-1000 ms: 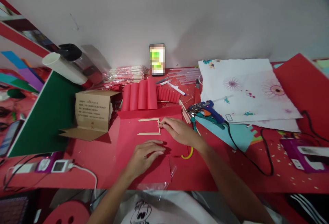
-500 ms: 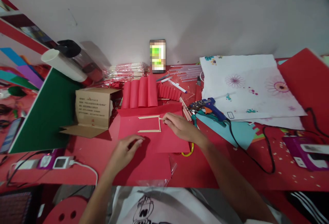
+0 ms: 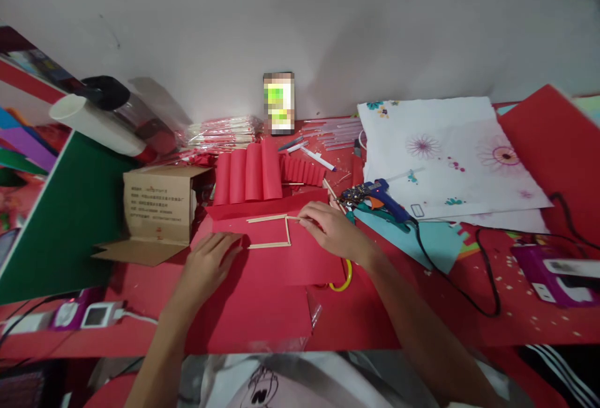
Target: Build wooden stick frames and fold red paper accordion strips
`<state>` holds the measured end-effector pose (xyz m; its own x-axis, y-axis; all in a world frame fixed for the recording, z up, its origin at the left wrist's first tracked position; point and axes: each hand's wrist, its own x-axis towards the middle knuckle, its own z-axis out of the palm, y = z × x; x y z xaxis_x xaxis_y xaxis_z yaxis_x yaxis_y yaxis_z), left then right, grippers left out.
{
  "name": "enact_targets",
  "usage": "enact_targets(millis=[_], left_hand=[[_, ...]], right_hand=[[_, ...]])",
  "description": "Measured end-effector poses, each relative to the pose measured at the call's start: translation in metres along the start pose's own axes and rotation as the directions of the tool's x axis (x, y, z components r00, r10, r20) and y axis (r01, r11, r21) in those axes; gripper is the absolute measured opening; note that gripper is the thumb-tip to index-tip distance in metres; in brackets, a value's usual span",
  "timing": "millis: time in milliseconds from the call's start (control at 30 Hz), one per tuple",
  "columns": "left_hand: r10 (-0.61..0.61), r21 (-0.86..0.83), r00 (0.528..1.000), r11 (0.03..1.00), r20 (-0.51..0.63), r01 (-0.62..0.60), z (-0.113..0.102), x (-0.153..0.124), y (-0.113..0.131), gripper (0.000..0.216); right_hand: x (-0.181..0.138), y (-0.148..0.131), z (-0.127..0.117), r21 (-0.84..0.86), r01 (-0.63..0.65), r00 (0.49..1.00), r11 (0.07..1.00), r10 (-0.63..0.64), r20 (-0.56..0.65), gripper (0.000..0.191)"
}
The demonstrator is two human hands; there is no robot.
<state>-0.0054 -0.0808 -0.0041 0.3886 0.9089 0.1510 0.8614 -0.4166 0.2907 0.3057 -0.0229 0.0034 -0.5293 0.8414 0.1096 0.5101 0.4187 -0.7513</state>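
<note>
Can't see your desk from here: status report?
Right hand pinching stick. Three-sided frame on red paper, left hand by its open end. Glue gun off right, clear of frame.

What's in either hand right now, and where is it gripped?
The right hand fingertips pinch a stick, its picture-left end protruding; its other end is hidden. Nothing visibly held in the left hand.

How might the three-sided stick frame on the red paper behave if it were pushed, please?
The stick frame would probably feel light, since its sides look so thin. Each side seems likely to stay stiff, being straight. The shape might skew, as its end near the left hand is open.
</note>
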Motion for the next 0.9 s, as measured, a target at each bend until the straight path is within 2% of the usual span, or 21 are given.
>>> enact_targets(millis=[100, 200, 267, 367, 467, 567, 667, 767, 900], left_hand=[[0.091, -0.088, 0.995, 0.992, 0.051, -0.086, 0.007, 0.011, 0.018, 0.027], [0.130, -0.096, 0.988, 0.988, 0.077, -0.123, 0.013, 0.022, 0.031, 0.025], [0.159, -0.085, 0.983, 0.985, 0.089, -0.152, 0.017, 0.027, 0.034, 0.024], [0.195, -0.072, 0.975, 0.980, 0.105, -0.188, 0.023, 0.034, 0.035, 0.022], [0.212, -0.059, 0.972, 0.977, 0.106, -0.206, 0.028, 0.038, 0.037, 0.021], [0.221, -0.056, 0.971, 0.975, 0.086, -0.217, 0.033, 0.040, 0.041, 0.016], [0.228, -0.047, 0.973, 0.973, 0.043, -0.226, 0.038, 0.040, 0.046, 0.013], [0.230, -0.049, 0.973, 0.972, 0.007, -0.229, 0.042, 0.039, 0.048, 0.014], [0.218, -0.059, 0.976, 0.974, 0.005, -0.217, 0.045, 0.039, 0.049, 0.015]], right_hand=[[0.000, 0.000, 0.002, -0.016, -0.012, 0.997, 1.000, 0.010, -0.077, 0.019], [0.000, 0.000, 0.004, -0.001, -0.071, 0.983, 0.997, 0.070, -0.170, 0.022], [0.001, 0.001, 0.004, 0.059, -0.097, 0.978, 0.993, 0.106, -0.180, 0.022], [0.001, 0.003, 0.005, 0.109, -0.075, 0.987, 0.991, 0.090, -0.135, 0.019], [0.002, 0.007, 0.009, 0.066, 0.051, 0.997, 0.997, -0.047, -0.059, 0.020], [0.001, 0.014, 0.015, 0.042, 0.184, 0.981, 0.982, -0.186, 0.050, 0.035], [0.001, 0.021, 0.023, -0.005, 0.255, 0.958, 0.967, -0.252, 0.140, 0.055], [0.000, 0.028, 0.029, -0.048, 0.304, 0.941, 0.952, -0.292, 0.170, 0.059], [0.000, 0.034, 0.035, -0.070, 0.321, 0.939, 0.944, -0.308, 0.156, 0.052]])
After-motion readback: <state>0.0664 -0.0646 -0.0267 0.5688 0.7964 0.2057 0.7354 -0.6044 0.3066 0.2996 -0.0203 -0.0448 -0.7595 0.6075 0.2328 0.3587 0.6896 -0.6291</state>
